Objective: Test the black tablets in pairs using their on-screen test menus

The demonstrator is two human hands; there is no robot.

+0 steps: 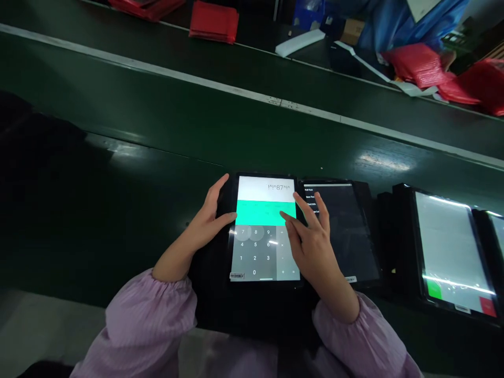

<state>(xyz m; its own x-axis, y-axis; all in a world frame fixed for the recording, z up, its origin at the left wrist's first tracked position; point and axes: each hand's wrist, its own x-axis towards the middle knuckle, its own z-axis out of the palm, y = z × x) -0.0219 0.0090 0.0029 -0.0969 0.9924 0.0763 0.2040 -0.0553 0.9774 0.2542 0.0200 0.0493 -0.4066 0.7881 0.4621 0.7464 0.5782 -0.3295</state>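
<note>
Tablet: the lit tablet [262,249] lies on the dark green surface [137,210] straight in front of the person, between the two hands, its calculator keypad nearest the body
Long axis: runs away from the body, almost straight ahead, with the short edges at near and far ends
Left hand: the left hand [205,223] is spread wide between thumb and fingers, the thumb at the tablet's left edge, the fingers reaching forward alongside; whether any finger goes under the edge cannot be told
Right hand: the right hand [313,244] holds nothing, index finger stretched toward the green band, thumb close to it, other fingers fanned and raised; whether the fingertip touches the glass cannot be told
Nearer hand: the right, its fingertip over the screen above the operator keys, while the left keeps to the side edge
Right side: a darker second tablet [342,231] sits just beside, partly behind the right hand, so room looks tight there; a third tablet [452,241] stands farther right
Left and far sides: wide dark stretches of surface, judged roomier, up to the pale strip [177,77]; red packets [214,22] lie well beyond
</note>
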